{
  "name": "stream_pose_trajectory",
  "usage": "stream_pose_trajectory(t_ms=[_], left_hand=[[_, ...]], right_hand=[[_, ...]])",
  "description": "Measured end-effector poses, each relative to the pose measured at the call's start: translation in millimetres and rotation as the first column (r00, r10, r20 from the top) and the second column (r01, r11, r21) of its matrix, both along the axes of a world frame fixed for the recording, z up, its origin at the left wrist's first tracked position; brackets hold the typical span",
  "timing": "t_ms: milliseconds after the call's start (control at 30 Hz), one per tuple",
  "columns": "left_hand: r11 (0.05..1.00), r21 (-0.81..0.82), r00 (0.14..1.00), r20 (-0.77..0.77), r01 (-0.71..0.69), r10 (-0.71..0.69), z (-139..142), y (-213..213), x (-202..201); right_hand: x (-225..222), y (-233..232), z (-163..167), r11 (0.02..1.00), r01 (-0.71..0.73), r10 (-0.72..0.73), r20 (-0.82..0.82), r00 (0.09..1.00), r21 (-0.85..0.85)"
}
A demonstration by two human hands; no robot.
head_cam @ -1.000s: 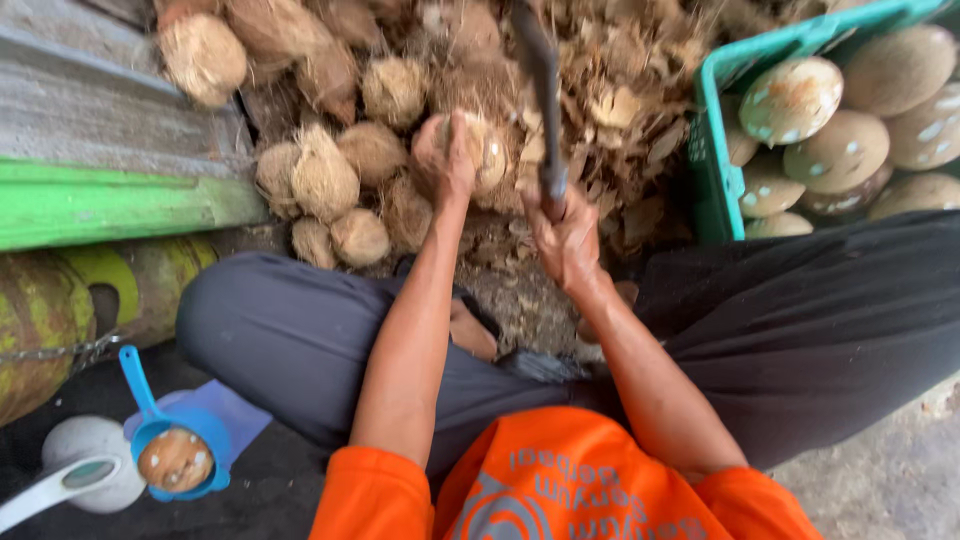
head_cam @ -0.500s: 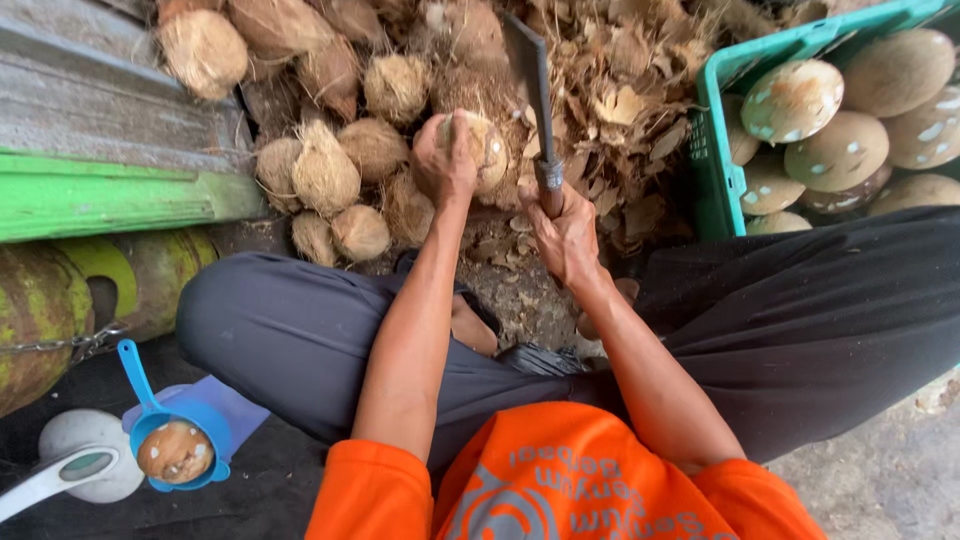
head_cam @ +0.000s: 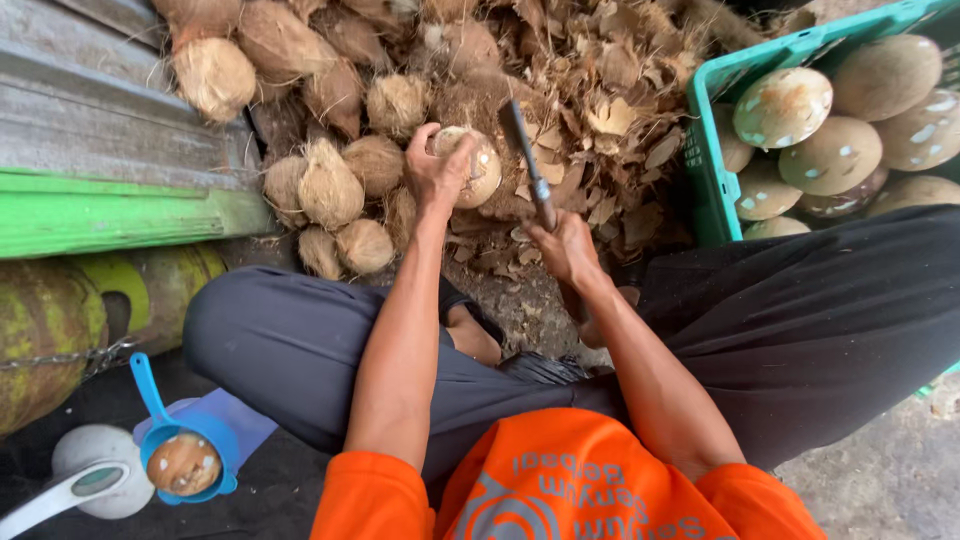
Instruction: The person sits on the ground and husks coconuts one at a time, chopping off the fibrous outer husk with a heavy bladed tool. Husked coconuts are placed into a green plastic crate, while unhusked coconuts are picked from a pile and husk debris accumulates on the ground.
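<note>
While the person is sitting cross-legged on the ground in dark trousers and an orange shirt, the left hand (head_cam: pixel 437 165) is reaching forward and clamping its fingers (head_cam: pixel 425 135) over the top of a partly trimmed coconut (head_cam: pixel 478 165), which is resting at the near edge of the husk pile (head_cam: pixel 600 90). The right hand (head_cam: pixel 565 248) is wrapping its fingers tight round the handle of a cleaver (head_cam: pixel 525 160), whose dark blade is standing just beside the coconut on its right, tilted slightly; whether the edge is touching the shell cannot be told. That nut is showing pale, bare patches among brown fibre, so by my judgement its trimming is partway through and not finished. To the left, a cluster of hairy brown coconuts (head_cam: pixel 330 190) is lying against a green board (head_cam: pixel 120 215), and these are looking untouched. On the right, a green plastic crate (head_cam: pixel 705 170) is holding a good number of smooth, pale, cleaned coconuts (head_cam: pixel 830 150), which suggests a fair share of the work is already behind, while the fibrous ones by the board are making up what is left. Dry husk scraps are covering the ground beyond the hands. Down at the lower left, a blue scoop (head_cam: pixel 160 415) is cradling one small brown coconut piece (head_cam: pixel 183 463), next to a white round thing that is too unclear to name, well apart from both hands.
</note>
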State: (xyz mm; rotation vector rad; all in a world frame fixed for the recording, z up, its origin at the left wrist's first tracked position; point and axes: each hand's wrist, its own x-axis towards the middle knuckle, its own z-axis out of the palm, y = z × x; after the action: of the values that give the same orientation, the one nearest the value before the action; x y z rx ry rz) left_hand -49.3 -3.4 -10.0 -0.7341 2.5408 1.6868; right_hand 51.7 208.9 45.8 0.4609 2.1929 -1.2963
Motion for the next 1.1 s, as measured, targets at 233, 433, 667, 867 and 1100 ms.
stream_pose_trajectory(t_ms=[233, 433, 667, 867, 1100], left_hand=[[0.99, -0.088, 0.994, 0.003, -0.113, 0.114, -19.8, 15.9, 8.5], [0.97, -0.13, 0.977, 0.034, -0.206, 0.212, -4.4, 32.0, 18.1], [0.959, -0.192, 0.977, -0.093, -0.207, 0.192, -18.0, 39.8, 30.5], [0.977, -0.182, 0.98, -0.184, -0.108, 0.074, -15.5, 23.8, 27.0], [0.918, -0.146, 0.93, -0.062, -0.369, 0.363, 17.2, 46.8, 28.5]], right_hand=[[-4.1, -7.2, 32.8, 0.996, 0.089, -0.092, -0.166, 0.982, -0.025], [1.8, -15.4, 24.0, 1.0, 0.007, -0.003, -0.133, 0.991, 0.025], [8.6, -8.6, 3.9, 0.993, 0.081, -0.108, -0.382, 0.918, -0.084], [6.4, 9.9, -21.5, 0.978, -0.195, 0.205, -0.402, 0.892, 0.066], [-1.9, 14.6, 1.2, 0.997, 0.053, -0.047, -0.132, 0.99, 0.049]])
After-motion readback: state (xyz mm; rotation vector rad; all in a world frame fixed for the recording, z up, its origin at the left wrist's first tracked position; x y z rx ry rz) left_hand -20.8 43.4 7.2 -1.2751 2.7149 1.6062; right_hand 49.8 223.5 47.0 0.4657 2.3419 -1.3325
